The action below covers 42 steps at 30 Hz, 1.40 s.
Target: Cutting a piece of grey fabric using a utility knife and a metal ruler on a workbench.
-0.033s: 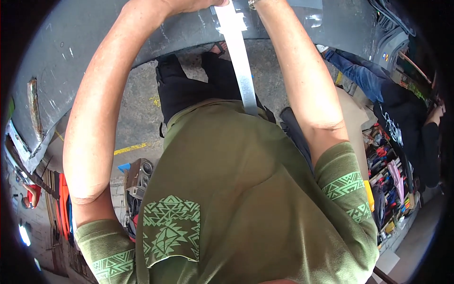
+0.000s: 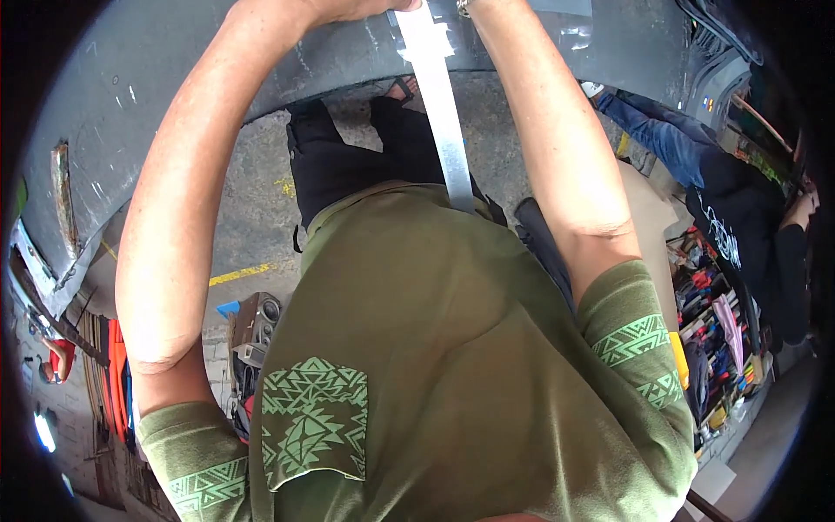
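A long, flat, silvery metal strip (image 2: 447,130) slants from the top edge down to the hem of my green shirt. My left hand (image 2: 361,7) is only partly in the picture; its thumb presses on the upper end of the strip, and the other fingers are cut off. My right forearm reaches up to a wrist with a metal band (image 2: 464,8), while the hand itself lies beyond the top edge. Beneath the strip's upper part is a large dark grey panel (image 2: 200,74) with scratches and shiny patches, its curved near edge facing me.
A wooden stick (image 2: 63,200) lies on the panel at left. To the right, a person in dark clothes (image 2: 731,209) is beside a pile of tools and small items (image 2: 709,348). A box with metal parts (image 2: 255,326) is low at left. Yellow lines mark the concrete floor (image 2: 252,204).
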Each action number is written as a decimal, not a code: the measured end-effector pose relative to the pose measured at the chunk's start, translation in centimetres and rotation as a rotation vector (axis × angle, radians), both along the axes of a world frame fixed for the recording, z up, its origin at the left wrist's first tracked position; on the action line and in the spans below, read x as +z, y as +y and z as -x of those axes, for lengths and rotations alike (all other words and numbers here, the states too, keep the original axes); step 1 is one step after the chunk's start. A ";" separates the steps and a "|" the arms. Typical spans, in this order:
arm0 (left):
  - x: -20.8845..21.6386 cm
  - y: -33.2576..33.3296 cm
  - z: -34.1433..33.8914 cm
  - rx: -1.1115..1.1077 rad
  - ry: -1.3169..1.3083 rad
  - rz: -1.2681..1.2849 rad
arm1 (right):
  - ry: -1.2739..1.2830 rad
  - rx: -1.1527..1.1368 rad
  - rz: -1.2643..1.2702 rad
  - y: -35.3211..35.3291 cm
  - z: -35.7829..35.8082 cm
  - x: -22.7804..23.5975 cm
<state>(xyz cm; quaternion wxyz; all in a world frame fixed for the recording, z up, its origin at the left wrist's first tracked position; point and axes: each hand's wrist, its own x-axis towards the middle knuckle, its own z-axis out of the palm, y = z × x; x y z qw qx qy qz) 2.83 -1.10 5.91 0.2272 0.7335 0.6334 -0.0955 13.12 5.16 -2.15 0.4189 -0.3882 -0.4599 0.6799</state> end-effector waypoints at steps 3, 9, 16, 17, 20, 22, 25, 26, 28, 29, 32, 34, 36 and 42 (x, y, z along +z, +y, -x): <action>-1.4 0.0 0.6 -0.026 -0.025 -0.117 | -0.349 -0.162 0.678 1.0 1.4 6.7; -7.6 -0.7 5.5 -0.203 -0.611 -0.452 | -0.179 -0.219 -0.067 -1.4 0.6 6.0; -4.6 0.6 1.3 -0.017 0.023 -0.085 | -0.655 -0.018 -0.807 -0.9 -12.9 19.8; -4.4 0.7 1.1 -0.015 0.017 -0.079 | -0.461 -0.073 -0.585 -1.9 -14.9 21.4; -4.4 0.7 1.4 -0.003 -0.031 -0.071 | -0.297 -0.330 -0.415 -5.1 -20.6 22.7; -4.1 0.7 1.4 0.016 -0.047 -0.049 | 0.305 -0.336 -0.180 -7.0 -24.4 17.9; -4.3 0.7 1.8 0.018 -0.017 -0.024 | 0.726 -0.541 0.231 -13.3 -24.1 10.0; -4.5 0.8 1.8 0.022 -0.008 -0.026 | 0.893 -0.522 0.319 -15.5 -23.9 7.2; -5.0 1.0 2.0 0.010 -0.056 -0.050 | 0.995 -0.371 0.363 -19.3 -21.9 4.2; -4.9 1.1 2.1 0.007 -0.056 -0.051 | 0.959 -0.317 0.391 -20.6 -20.7 4.0; -5.1 1.6 2.3 -0.014 -0.073 -0.064 | 0.732 -0.159 0.499 -22.5 -18.7 5.1; -4.7 1.9 1.9 -0.020 -0.057 -0.066 | 0.526 -0.061 0.461 -22.7 -18.4 4.2; -4.9 2.0 2.0 -0.017 -0.052 -0.062 | -0.070 0.004 0.282 -21.8 -17.6 4.0; -5.5 0.8 2.3 -0.003 -0.104 -0.111 | -0.938 0.021 -0.080 -22.0 -14.0 2.7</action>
